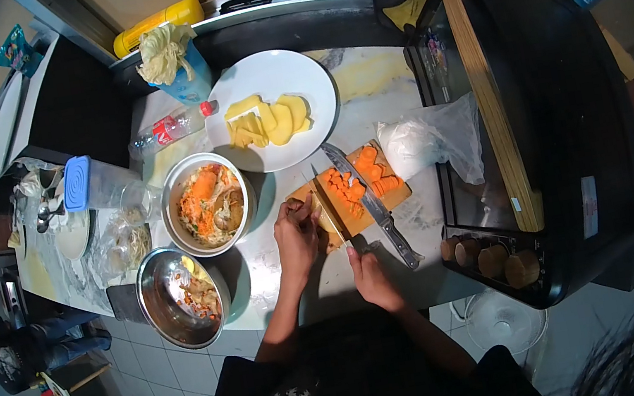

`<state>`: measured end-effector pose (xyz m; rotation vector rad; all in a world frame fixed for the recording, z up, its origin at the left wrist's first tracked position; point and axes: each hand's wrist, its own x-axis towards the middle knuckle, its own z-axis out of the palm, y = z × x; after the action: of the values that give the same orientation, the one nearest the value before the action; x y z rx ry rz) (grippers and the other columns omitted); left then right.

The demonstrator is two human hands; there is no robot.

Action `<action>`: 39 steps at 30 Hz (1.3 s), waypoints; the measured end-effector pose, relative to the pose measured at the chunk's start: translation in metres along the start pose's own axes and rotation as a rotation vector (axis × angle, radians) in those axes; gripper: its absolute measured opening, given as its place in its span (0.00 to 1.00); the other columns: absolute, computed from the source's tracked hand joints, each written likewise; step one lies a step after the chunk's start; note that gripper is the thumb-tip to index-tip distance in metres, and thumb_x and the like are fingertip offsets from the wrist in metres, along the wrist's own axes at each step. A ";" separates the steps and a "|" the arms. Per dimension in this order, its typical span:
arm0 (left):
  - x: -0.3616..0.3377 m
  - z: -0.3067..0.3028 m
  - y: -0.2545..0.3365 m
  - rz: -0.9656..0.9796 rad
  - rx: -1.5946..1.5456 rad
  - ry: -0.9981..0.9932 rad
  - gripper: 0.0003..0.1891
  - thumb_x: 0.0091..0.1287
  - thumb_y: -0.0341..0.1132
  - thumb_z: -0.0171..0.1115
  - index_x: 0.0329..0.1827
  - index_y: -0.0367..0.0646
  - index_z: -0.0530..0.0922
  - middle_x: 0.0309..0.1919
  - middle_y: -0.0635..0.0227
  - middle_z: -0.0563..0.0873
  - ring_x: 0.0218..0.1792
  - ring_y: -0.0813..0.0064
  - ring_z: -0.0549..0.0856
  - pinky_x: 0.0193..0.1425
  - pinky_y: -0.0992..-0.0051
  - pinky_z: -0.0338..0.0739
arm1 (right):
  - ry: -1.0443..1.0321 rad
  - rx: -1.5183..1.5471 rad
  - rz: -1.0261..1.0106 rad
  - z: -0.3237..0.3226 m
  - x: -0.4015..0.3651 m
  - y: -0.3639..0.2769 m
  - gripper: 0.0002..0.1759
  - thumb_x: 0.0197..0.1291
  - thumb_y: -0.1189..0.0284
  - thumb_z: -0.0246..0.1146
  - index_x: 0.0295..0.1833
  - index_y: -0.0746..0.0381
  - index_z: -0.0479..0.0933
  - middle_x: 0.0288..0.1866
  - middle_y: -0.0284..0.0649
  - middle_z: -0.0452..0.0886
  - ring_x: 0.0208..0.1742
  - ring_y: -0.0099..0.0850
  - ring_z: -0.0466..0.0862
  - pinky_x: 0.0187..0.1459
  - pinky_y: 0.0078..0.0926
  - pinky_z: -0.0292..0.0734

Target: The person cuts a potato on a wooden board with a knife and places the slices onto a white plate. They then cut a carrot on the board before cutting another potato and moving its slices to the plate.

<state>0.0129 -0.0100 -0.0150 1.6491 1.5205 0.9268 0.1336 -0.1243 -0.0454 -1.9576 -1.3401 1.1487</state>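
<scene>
Firmly enough, the right hand [373, 279] is closed round the handle of the knife [332, 210] — its blade slants away from the body, tip leftward, over the cutting board [400, 198]. The left hand [297, 235] pinches a pale piece [327, 220] beside it — fingers partly hide that.

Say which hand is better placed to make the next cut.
Right, probably: the right hand holds the knife at the potato, while the left hand steadies the potato on the board.
</scene>
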 end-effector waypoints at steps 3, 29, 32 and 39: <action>0.000 0.001 -0.001 -0.022 -0.006 -0.002 0.15 0.60 0.21 0.65 0.51 0.33 0.84 0.35 0.54 0.79 0.33 0.59 0.82 0.39 0.68 0.76 | 0.054 0.036 -0.037 -0.002 0.003 -0.003 0.35 0.76 0.54 0.43 0.30 0.77 0.74 0.31 0.72 0.74 0.40 0.67 0.76 0.40 0.55 0.69; -0.004 0.008 -0.004 0.014 0.057 0.114 0.15 0.58 0.22 0.66 0.49 0.39 0.85 0.32 0.55 0.81 0.30 0.57 0.83 0.37 0.64 0.75 | 0.007 -0.022 -0.020 0.001 0.014 0.001 0.42 0.76 0.49 0.37 0.29 0.81 0.74 0.32 0.75 0.74 0.42 0.68 0.76 0.45 0.55 0.71; -0.003 0.007 -0.006 -0.002 0.045 0.099 0.16 0.58 0.22 0.66 0.50 0.39 0.85 0.32 0.56 0.81 0.30 0.57 0.83 0.37 0.64 0.75 | 0.006 -0.016 -0.020 -0.004 0.004 -0.001 0.42 0.76 0.49 0.37 0.31 0.81 0.73 0.33 0.76 0.74 0.43 0.69 0.75 0.47 0.55 0.70; -0.003 0.007 -0.004 0.000 0.052 0.085 0.16 0.58 0.23 0.66 0.50 0.39 0.85 0.33 0.56 0.81 0.31 0.57 0.83 0.38 0.64 0.75 | -0.081 -0.027 0.140 -0.006 0.013 -0.007 0.42 0.75 0.48 0.38 0.34 0.81 0.74 0.36 0.75 0.75 0.45 0.68 0.76 0.48 0.54 0.72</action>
<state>0.0164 -0.0127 -0.0221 1.6651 1.6136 0.9767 0.1371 -0.1093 -0.0410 -2.0718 -1.2821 1.2942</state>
